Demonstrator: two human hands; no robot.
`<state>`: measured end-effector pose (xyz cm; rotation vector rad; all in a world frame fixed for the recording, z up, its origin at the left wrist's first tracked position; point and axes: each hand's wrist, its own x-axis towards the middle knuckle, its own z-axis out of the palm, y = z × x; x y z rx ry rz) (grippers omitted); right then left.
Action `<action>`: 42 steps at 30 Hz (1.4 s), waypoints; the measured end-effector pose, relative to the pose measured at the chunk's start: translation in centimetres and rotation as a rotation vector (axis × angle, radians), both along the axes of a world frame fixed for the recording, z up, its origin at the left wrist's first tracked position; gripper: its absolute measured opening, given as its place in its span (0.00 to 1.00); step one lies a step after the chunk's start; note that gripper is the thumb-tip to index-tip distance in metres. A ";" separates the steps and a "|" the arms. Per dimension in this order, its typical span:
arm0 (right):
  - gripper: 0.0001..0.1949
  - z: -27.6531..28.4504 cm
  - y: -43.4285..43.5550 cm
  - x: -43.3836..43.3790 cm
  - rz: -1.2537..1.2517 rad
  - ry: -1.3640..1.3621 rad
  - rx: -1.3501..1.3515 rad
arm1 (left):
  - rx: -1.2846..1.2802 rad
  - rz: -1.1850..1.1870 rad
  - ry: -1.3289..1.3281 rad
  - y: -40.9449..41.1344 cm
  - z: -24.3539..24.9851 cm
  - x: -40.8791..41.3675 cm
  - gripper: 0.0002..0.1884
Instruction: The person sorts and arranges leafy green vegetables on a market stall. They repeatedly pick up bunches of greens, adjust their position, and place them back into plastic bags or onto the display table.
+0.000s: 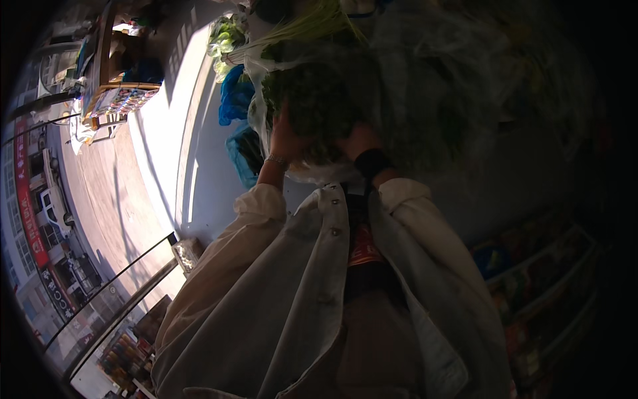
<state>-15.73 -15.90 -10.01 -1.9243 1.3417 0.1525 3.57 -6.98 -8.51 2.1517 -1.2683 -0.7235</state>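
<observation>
A dense bundle of dark leafy greens [324, 99] lies before me in shadow, on a clear plastic bag [256, 107]. At its left side is my left hand [286, 137], with a bracelet at the wrist. My right hand [356, 142] is at the near right side, below a black wristband [372, 162]. Both hands grip the greens between them, and the fingertips are partly hidden among the leaves. Long pale-green stalks [299, 27] stretch across the far side of the bundle.
Left of the greens lie a blue plastic bag [234, 97], a light-blue bag [241, 154] and pale leafy vegetables [227, 37]. More plastic-wrapped produce [438, 95] lies dimly to the right. Shelves of packaged goods [533, 279] stand at lower right. Sunlit pavement [144, 164] shows outside.
</observation>
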 end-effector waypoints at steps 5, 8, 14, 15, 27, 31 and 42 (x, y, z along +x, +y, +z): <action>0.30 -4.4 -0.6 -1.6 -0.117 -0.232 0.078 | 0.009 0.078 0.007 0.0 -0.6 -0.6 0.67; 0.31 -8.4 -1.3 -3.0 -0.107 -0.250 0.092 | 0.020 0.094 0.079 0.0 0.1 -0.8 0.66; 0.33 -6.2 -1.1 -2.5 -0.080 -0.234 0.046 | 0.000 0.067 0.021 0.2 -0.5 -0.7 0.64; 0.33 -4.4 -0.9 -1.8 -0.030 -0.128 0.031 | 0.017 0.081 0.034 0.1 -0.2 -0.8 0.63; 0.26 -6.5 -2.1 -2.0 -0.070 -0.159 0.026 | -0.154 0.083 0.212 1.0 -3.0 1.4 0.50; 0.25 -7.4 -2.0 -2.6 -0.097 -0.223 -0.086 | -0.240 0.094 0.341 0.9 -1.4 1.6 0.47; 0.27 -1.4 -1.0 -2.6 -0.065 -0.155 -0.137 | -0.159 0.156 0.414 0.4 1.2 1.9 0.49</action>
